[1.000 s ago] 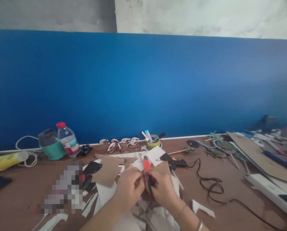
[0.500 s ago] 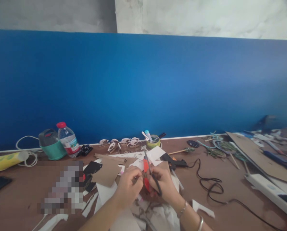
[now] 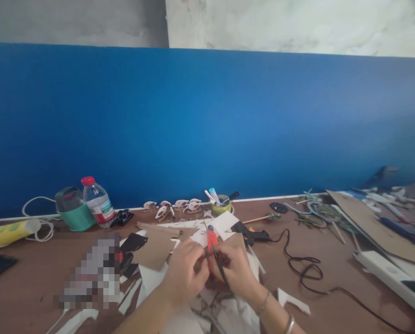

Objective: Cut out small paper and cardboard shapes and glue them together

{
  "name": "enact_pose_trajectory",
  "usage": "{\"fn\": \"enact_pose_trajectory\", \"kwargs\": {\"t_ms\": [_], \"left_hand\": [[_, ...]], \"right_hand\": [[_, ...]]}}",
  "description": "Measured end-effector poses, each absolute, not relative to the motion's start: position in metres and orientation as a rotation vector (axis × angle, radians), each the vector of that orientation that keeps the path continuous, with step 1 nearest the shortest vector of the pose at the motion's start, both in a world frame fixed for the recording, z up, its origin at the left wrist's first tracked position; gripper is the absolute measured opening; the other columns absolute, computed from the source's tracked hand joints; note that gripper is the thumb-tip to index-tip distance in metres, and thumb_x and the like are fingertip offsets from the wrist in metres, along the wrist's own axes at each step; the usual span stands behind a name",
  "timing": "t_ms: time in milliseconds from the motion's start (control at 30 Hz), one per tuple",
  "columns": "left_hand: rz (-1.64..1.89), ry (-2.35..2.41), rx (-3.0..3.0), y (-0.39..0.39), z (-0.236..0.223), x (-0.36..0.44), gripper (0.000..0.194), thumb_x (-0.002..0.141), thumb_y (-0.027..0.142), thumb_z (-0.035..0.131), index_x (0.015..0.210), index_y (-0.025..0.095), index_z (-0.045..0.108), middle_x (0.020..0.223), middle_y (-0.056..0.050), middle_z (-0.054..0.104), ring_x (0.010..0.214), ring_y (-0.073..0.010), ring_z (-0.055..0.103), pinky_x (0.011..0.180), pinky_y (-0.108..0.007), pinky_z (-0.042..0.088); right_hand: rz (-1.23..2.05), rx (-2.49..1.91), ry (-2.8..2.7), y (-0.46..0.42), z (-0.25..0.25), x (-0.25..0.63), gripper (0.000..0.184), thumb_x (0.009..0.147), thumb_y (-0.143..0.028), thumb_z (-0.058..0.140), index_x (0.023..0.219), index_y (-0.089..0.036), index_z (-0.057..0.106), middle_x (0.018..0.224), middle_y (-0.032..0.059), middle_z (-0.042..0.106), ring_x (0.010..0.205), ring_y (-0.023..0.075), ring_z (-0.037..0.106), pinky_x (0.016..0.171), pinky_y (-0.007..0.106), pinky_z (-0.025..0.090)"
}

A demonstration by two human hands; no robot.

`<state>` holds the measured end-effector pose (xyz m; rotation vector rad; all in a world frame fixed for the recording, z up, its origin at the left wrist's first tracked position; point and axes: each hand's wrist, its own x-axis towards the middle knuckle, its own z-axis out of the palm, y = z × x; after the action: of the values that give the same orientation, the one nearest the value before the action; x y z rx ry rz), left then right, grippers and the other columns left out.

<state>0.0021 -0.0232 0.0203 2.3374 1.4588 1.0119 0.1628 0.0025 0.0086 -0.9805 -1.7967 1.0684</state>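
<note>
My right hand (image 3: 233, 264) is closed around a pair of scissors (image 3: 221, 269) with dark handles, its thin blades pointing up and away from me. Close beside it, my left hand (image 3: 186, 266) is pinched shut at the fingertips; a small dark strip seems to be between the hands, too small and blurred to name. An orange-red object (image 3: 212, 237) with a blue end shows behind the blades, partly hidden by the fingers. Sheets of white paper (image 3: 224, 224) and brown card (image 3: 153, 248) lie under and around both hands.
A glue gun (image 3: 252, 233) with a black cord (image 3: 306, 262) lies to the right, near a white power strip (image 3: 391, 278). Small white bird-like cutouts (image 3: 164, 211) and a tape roll holding pens (image 3: 221, 205) stand at the back. A water bottle (image 3: 98, 204) is left.
My hands have come slightly closer together, and the scissors have tilted, with their tip shifted left. More of the orange-red object's upper end now shows.
</note>
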Motion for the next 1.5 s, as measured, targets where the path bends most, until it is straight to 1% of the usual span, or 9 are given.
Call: {"fn": "enact_pose_trajectory", "kwargs": {"t_ms": [167,267,400,567,833,1067,1167,1300,1500], "left_hand": [[0.966,1.415,2.482,-0.024,0.018,0.0,0.014,0.078,0.013,0.044,0.067,0.021,0.042,0.067,-0.003,0.051,0.072,-0.0204,0.047,0.066,-0.033,0.035],[0.93,1.405,2.537,-0.024,0.018,0.0,0.012,0.077,0.012,0.045,0.069,0.02,0.044,0.069,-0.003,0.052,0.073,-0.0207,0.047,0.066,-0.033,0.035],[0.856,1.397,2.579,-0.024,0.019,0.0,0.009,0.076,0.012,0.046,0.071,0.02,0.047,0.071,-0.004,0.053,0.074,-0.0213,0.047,0.065,-0.034,0.034],[0.787,1.387,2.625,-0.025,0.017,0.003,0.011,0.078,0.01,0.045,0.07,0.019,0.046,0.073,-0.005,0.054,0.075,-0.0219,0.047,0.064,-0.034,0.033],[0.94,1.35,2.459,-0.026,0.014,0.004,0.017,0.081,0.01,0.038,0.068,0.021,0.039,0.07,-0.004,0.051,0.074,-0.0215,0.045,0.065,-0.034,0.035],[0.971,1.31,2.344,-0.024,0.015,0.003,0.019,0.083,0.014,0.036,0.066,0.022,0.035,0.069,-0.003,0.049,0.073,-0.0203,0.045,0.065,-0.033,0.035],[1.013,1.298,2.204,-0.024,0.014,0.004,0.019,0.082,0.016,0.037,0.064,0.022,0.033,0.068,-0.002,0.047,0.072,-0.019,0.045,0.065,-0.032,0.035],[1.082,1.271,1.965,-0.023,0.013,0.006,0.017,0.08,0.019,0.036,0.063,0.022,0.034,0.068,0.0,0.045,0.069,-0.0167,0.045,0.065,-0.03,0.036],[1.109,1.156,1.694,-0.021,0.015,0.006,0.017,0.077,0.023,0.038,0.061,0.022,0.036,0.064,0.001,0.042,0.065,-0.0153,0.044,0.062,-0.028,0.038]], "right_hand": [[1.345,-0.982,-1.69,0.005,0.006,0.162,0.011,0.075,-0.024,0.061,0.07,-0.015,0.059,0.046,-0.0036,0.055,0.04,0.0101,0.05,0.04,0.018,0.038],[1.324,-0.961,-1.736,0.005,0.006,0.164,0.009,0.074,-0.022,0.061,0.069,-0.015,0.059,0.046,-0.0037,0.056,0.04,0.0099,0.052,0.04,0.018,0.038],[1.375,-0.959,-1.755,0.006,0.007,0.166,0.008,0.073,-0.019,0.063,0.068,-0.015,0.059,0.045,-0.0049,0.054,0.038,0.0086,0.05,0.039,0.016,0.036],[1.396,-0.975,-1.752,0.007,0.002,0.166,0.002,0.069,-0.014,0.062,0.068,-0.014,0.06,0.046,-0.0051,0.054,0.039,0.0084,0.049,0.038,0.016,0.036],[1.403,-0.988,-1.711,0.006,0.008,0.165,0.005,0.067,-0.016,0.06,0.071,-0.013,0.061,0.045,-0.0052,0.054,0.038,0.0095,0.051,0.038,0.017,0.038],[1.257,-1.004,-1.755,0.006,0.006,0.164,0.005,0.065,-0.012,0.056,0.069,-0.015,0.059,0.047,-0.0053,0.055,0.041,0.0089,0.052,0.04,0.016,0.038],[1.272,-1.01,-1.727,0.005,0.009,0.164,0.001,0.067,-0.016,0.057,0.068,-0.016,0.056,0.048,-0.0052,0.057,0.04,0.009,0.053,0.04,0.016,0.039],[1.336,-1.005,-1.687,0.003,0.015,0.163,0.011,0.07,-0.026,0.06,0.065,-0.018,0.054,0.047,-0.0046,0.057,0.037,0.0098,0.053,0.038,0.018,0.041],[1.49,-1.033,-1.557,0.005,0.016,0.164,0.026,0.069,-0.039,0.065,0.065,-0.017,0.05,0.042,-0.004,0.055,0.032,0.0092,0.049,0.031,0.017,0.036]]}}
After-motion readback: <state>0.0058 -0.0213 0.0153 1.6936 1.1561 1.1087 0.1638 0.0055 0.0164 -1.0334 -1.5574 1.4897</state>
